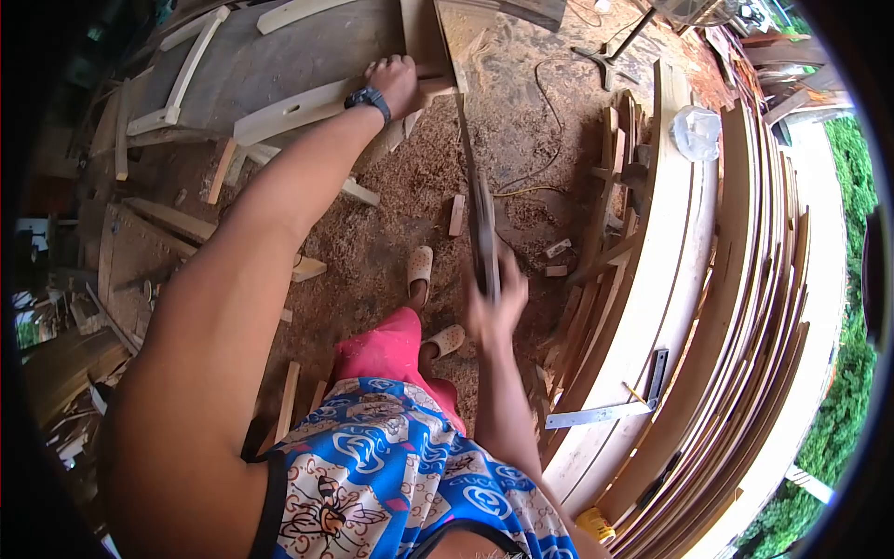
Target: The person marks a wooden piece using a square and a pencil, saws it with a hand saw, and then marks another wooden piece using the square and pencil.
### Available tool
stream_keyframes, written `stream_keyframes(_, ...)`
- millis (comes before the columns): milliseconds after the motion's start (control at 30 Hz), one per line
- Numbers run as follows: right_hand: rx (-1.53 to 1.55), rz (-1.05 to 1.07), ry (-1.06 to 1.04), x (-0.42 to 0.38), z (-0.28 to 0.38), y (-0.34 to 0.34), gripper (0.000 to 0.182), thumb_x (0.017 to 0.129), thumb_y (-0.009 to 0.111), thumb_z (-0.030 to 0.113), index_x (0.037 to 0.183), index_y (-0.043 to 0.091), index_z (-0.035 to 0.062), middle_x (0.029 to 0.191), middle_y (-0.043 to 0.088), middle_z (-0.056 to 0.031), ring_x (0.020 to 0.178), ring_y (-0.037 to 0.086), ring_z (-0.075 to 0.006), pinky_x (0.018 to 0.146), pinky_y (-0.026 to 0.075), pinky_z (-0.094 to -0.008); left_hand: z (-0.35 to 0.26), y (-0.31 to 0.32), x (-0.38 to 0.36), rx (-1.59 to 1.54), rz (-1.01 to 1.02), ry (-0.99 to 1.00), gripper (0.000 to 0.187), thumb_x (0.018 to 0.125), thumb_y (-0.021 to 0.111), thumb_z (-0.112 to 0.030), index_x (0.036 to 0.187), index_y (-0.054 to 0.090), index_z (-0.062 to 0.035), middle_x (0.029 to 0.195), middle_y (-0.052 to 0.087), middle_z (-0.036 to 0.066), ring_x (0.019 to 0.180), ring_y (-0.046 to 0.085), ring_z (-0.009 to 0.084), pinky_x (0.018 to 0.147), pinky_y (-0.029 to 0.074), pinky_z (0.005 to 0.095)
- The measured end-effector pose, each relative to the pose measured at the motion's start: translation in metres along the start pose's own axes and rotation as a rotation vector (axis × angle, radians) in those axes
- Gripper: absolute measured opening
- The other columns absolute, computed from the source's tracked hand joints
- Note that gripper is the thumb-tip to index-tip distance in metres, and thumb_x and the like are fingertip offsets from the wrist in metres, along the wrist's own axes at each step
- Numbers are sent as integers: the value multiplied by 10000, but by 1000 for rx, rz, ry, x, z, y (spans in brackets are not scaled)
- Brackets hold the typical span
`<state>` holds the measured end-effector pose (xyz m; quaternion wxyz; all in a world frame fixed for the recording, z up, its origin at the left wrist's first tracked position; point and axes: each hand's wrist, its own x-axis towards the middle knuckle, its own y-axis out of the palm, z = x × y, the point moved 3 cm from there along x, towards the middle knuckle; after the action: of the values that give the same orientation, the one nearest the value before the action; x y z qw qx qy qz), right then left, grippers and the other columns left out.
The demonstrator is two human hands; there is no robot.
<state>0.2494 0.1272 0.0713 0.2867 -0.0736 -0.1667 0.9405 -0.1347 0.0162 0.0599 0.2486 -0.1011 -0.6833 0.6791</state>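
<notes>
My right hand (498,296) is wrapped round the handle of a handsaw (468,154), slightly blurred. Its long narrow blade runs up and away from me, beside the end of a wooden piece (434,84) at the workbench edge. My left hand (396,84), with a dark watch on the wrist, presses down on that piece with curled fingers, a short way left of the blade. Part of the piece is hidden under the hand. A pale board with a slot (289,112) lies along the bench edge near my left wrist.
The workbench (317,51) carries several wooden strips. Shavings and offcuts (456,215) cover the floor round my feet, and a cable (549,121) crosses it. On the right, long planks (675,214) lie stacked, with a carpenter's square (601,415) and a clear plastic bag (696,133) on top.
</notes>
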Motion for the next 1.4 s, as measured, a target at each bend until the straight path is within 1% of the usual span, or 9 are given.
stream_keyframes(200,42,57,10,-161,-16,-92,554,809,693,92,1328,604,-77,1071,760,-203,964,749,-219,884,565,-347,-12,-12,-5,-16,101,-61,760,764,823,-472,1254,593,61,1256,648,246,1221,627,396,1080,469,546)
stream_keyframes(333,83,23,-50,-47,-20,-34,487,854,695,115,1323,642,-4,984,761,-153,877,725,-172,846,561,-329,-8,-4,-6,8,-2,-4,700,746,833,-510,1171,621,4,1168,673,224,1133,670,401,1007,515,553)
stream_keyframes(400,-160,-57,-178,55,-36,30,557,828,708,135,1360,626,-12,881,750,-188,753,745,-271,709,586,-366,-6,-5,-5,-9,-6,7,703,740,837,-503,1176,617,3,1182,670,219,1138,668,395,1010,512,552)
stream_keyframes(500,87,134,117,132,31,64,559,839,725,193,1345,621,-23,852,737,-195,710,722,-293,719,589,-395,-7,-7,-6,-8,-56,12,691,730,836,-482,1175,614,-3,1201,668,205,1154,659,380,1025,505,538)
stream_keyframes(667,-33,-82,-170,-4,6,-5,521,858,737,141,1352,634,11,862,747,-143,719,712,-227,724,569,-362,-7,-7,-4,5,36,12,768,753,842,-518,1258,578,-3,1246,662,220,1210,636,399,1070,473,546)
stream_keyframes(900,69,26,-18,-144,-9,-93,546,824,671,72,1340,605,-94,885,758,-123,721,673,-87,704,531,-249,-17,-16,-7,7,45,-38,710,784,850,-459,1240,585,17,1251,660,238,1196,636,427,1034,502,529)
stream_keyframes(1067,-97,-125,-258,55,-7,21,534,859,701,142,1374,627,17,781,708,-134,618,649,-215,668,549,-334,-15,-12,-7,-12,33,-16,707,741,877,-465,1200,599,-4,1233,660,228,1201,630,411,1030,502,521)
stream_keyframes(1167,62,110,17,143,33,66,531,824,712,136,1291,621,-101,722,685,-162,618,675,-261,714,601,-415,-18,-19,-4,-20,31,-20,736,725,883,-498,1199,591,-16,1230,658,212,1210,629,385,1035,499,513)
stream_keyframes(1400,158,117,105,-51,-7,-33,624,821,724,123,1422,577,44,999,760,-222,908,763,-348,874,584,-391,-6,3,0,22,41,28,722,767,854,-493,1217,588,5,1227,665,235,1163,653,423,978,528,545)
